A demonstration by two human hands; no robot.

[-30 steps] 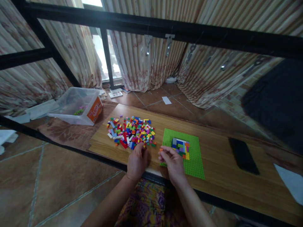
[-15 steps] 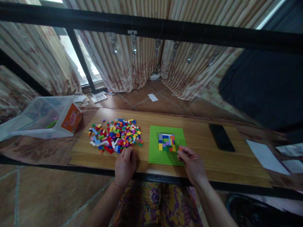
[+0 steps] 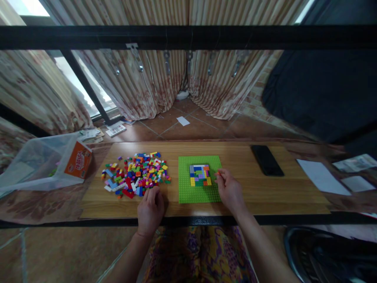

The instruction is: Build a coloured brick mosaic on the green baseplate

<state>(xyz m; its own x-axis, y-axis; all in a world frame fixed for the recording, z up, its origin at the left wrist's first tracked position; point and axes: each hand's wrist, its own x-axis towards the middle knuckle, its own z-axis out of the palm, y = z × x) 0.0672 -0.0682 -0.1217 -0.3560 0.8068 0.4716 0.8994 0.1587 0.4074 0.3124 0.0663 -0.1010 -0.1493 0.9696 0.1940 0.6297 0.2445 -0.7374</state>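
My right hand (image 3: 230,189) pinches a small orange toy brick (image 3: 217,173) over the right edge of the green baseplate (image 3: 184,194). On that plate stands a block of coloured bricks (image 3: 200,175), with grey, white, yellow, purple, green and orange pieces around a gap. My left hand (image 3: 150,208) rests at the near edge of the loose brick pile (image 3: 141,173), its fingers curled in. Whether anything is inside those curled fingers is hidden from view.
A black phone (image 3: 267,160) lies on the wooden board (image 3: 244,157), right of the plate. A clear plastic bin (image 3: 44,157) with an orange label stands at the left. White paper (image 3: 322,177) lies at the right. A dark metal bar (image 3: 188,37) crosses above the table.
The camera view has turned, so the scene sits further left. My right hand has moved slightly away from me along the plate's right edge, still pinching the orange brick. My left hand stays by the pile.
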